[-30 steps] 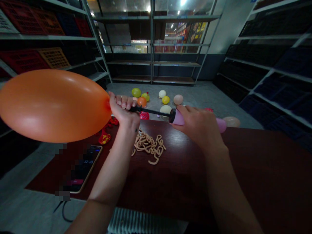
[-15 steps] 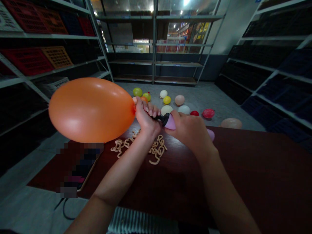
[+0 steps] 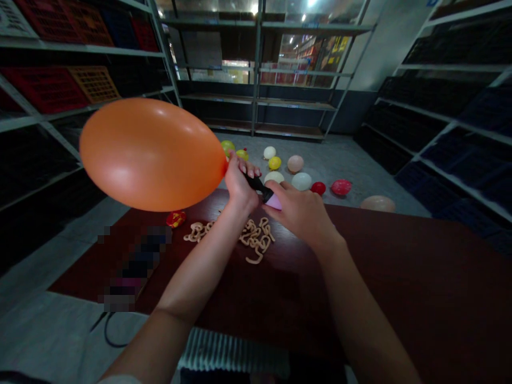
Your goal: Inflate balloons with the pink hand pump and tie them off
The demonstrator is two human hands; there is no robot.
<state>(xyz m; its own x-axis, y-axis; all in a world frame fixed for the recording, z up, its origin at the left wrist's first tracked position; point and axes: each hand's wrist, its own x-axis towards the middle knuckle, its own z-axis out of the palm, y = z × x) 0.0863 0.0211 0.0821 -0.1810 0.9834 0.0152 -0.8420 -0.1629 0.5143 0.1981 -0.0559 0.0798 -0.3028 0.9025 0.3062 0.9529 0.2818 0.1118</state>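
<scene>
Hands (image 3: 242,186) clamped on pump (image 3: 273,201) by orange balloon (image 3: 154,154), left forearm (image 3: 200,269) partly hiding tan strands (image 3: 253,238), floor balloons (image 3: 301,181) beyond

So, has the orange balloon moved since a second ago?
Yes. The orange balloon has shifted to the right, judged against the back rack's middle post.

The left hand (image 3: 242,184) hides the mouth of the orange balloon (image 3: 150,154) and the tip of the pump (image 3: 273,202); the right hand (image 3: 300,210) covers most of the pump's pink barrel. The left forearm (image 3: 200,266) blocks the middle of the beige strands (image 3: 258,240). Blocky blur masks the phone (image 3: 138,261). The table (image 3: 304,298) conceals a pale balloon's (image 3: 378,203) underside and runs off the right border.
</scene>
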